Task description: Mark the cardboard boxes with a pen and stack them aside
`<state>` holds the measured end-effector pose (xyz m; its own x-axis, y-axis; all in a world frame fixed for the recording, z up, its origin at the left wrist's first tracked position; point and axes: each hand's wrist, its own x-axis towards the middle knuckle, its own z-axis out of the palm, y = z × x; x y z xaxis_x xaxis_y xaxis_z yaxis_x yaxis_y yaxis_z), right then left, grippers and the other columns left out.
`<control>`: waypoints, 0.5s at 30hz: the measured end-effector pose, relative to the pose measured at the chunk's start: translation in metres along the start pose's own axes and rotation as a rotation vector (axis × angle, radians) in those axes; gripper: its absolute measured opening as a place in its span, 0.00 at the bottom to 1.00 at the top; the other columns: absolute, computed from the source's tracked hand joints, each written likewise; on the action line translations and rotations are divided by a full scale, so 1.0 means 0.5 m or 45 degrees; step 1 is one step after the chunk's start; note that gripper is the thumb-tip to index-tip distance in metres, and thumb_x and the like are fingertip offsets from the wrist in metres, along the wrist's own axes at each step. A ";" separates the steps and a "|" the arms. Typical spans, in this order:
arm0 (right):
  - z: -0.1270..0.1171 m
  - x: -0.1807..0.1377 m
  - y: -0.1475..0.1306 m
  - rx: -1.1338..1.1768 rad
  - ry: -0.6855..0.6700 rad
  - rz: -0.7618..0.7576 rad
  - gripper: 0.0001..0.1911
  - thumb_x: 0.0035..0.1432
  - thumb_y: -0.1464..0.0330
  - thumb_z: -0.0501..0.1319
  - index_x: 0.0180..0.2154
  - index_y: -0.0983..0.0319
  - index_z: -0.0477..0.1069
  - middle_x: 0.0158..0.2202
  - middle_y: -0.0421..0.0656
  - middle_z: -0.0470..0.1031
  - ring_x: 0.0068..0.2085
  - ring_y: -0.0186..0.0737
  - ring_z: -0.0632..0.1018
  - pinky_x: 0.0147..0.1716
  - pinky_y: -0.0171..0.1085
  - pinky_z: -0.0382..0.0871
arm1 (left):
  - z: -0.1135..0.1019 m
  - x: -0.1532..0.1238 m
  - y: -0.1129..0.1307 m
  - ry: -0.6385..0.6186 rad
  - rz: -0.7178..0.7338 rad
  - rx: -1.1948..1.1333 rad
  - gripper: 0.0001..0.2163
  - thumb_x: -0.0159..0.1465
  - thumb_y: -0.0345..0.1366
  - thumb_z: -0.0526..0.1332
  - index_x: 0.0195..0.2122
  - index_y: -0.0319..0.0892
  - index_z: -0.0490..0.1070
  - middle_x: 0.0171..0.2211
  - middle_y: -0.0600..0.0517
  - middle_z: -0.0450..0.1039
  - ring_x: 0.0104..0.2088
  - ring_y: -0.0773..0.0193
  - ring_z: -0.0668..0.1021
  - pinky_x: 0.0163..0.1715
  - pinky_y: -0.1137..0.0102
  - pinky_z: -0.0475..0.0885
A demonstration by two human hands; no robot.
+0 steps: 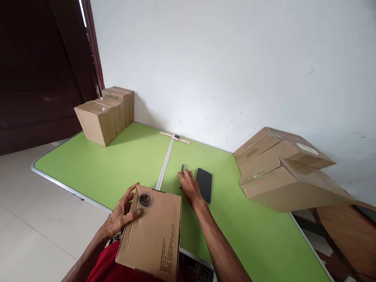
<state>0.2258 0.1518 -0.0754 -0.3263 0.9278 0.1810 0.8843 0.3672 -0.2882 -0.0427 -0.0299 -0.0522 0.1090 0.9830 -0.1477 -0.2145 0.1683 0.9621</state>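
Left hand (123, 214) gripping tan rectangular cardboard box (155, 227), on near side of flat black phone (204, 185). Right hand (190, 187), beside phone, pinching slim dark pen (182, 169).

Tilted brown carton (157, 229) in left hand (122, 215) — dark pen (182, 169) in right hand (190, 187)

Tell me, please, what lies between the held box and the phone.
In the head view, the right hand and the pen it touches lie between the held box and the phone.

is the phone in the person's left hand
No, the left hand holds a cardboard box, while the phone lies on the green table beside the right hand.
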 end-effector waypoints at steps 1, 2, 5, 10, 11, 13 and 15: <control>0.005 -0.002 -0.002 -0.044 -0.025 -0.001 0.07 0.71 0.69 0.64 0.49 0.61 0.76 0.52 0.47 0.78 0.51 0.45 0.79 0.48 0.46 0.78 | 0.000 0.000 0.001 -0.002 -0.004 -0.003 0.47 0.64 0.50 0.72 0.78 0.52 0.45 0.70 0.40 0.65 0.67 0.39 0.72 0.62 0.51 0.73; 0.009 -0.003 -0.005 -0.081 -0.046 -0.002 0.08 0.71 0.68 0.64 0.50 0.61 0.76 0.53 0.47 0.78 0.52 0.46 0.79 0.50 0.47 0.78 | -0.001 0.001 0.001 -0.006 -0.009 -0.005 0.47 0.64 0.50 0.72 0.78 0.53 0.45 0.70 0.40 0.65 0.67 0.39 0.72 0.62 0.51 0.73; 0.012 -0.009 -0.015 -0.160 -0.088 0.009 0.12 0.71 0.70 0.64 0.55 0.61 0.75 0.55 0.48 0.77 0.55 0.48 0.79 0.53 0.50 0.77 | -0.006 0.003 0.000 -0.021 -0.021 0.002 0.47 0.64 0.51 0.71 0.78 0.53 0.45 0.70 0.40 0.65 0.67 0.38 0.72 0.61 0.49 0.74; -0.020 -0.048 -0.026 -0.181 -0.090 0.136 0.30 0.66 0.85 0.52 0.63 0.57 0.72 0.55 0.49 0.78 0.56 0.47 0.76 0.51 0.40 0.73 | -0.013 0.005 -0.004 -0.015 -0.022 0.040 0.46 0.64 0.51 0.71 0.77 0.51 0.46 0.70 0.39 0.65 0.68 0.39 0.71 0.63 0.50 0.72; -0.030 -0.061 -0.026 -0.179 -0.057 0.203 0.30 0.68 0.83 0.50 0.65 0.59 0.70 0.56 0.51 0.78 0.56 0.48 0.76 0.51 0.40 0.73 | -0.013 0.004 -0.004 -0.013 -0.032 0.039 0.47 0.64 0.52 0.71 0.77 0.50 0.46 0.70 0.39 0.65 0.68 0.39 0.71 0.63 0.51 0.72; -0.047 -0.089 -0.025 -0.184 0.038 0.403 0.23 0.73 0.72 0.51 0.66 0.67 0.68 0.58 0.60 0.74 0.58 0.57 0.73 0.52 0.47 0.72 | -0.012 0.004 0.000 -0.002 -0.050 0.037 0.47 0.63 0.52 0.72 0.76 0.50 0.47 0.70 0.39 0.66 0.68 0.38 0.71 0.62 0.52 0.73; -0.057 -0.109 -0.019 -0.183 0.118 0.654 0.31 0.73 0.57 0.54 0.62 0.77 0.67 0.58 0.72 0.71 0.59 0.71 0.71 0.50 0.58 0.71 | -0.011 0.003 0.004 0.010 -0.056 0.044 0.47 0.62 0.53 0.72 0.76 0.49 0.49 0.69 0.39 0.67 0.68 0.37 0.71 0.62 0.52 0.74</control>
<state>0.2447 0.0961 -0.0558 0.1853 0.9734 0.1345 0.9612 -0.1511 -0.2308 -0.0481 -0.0279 -0.0520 0.1101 0.9752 -0.1918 -0.1758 0.2090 0.9620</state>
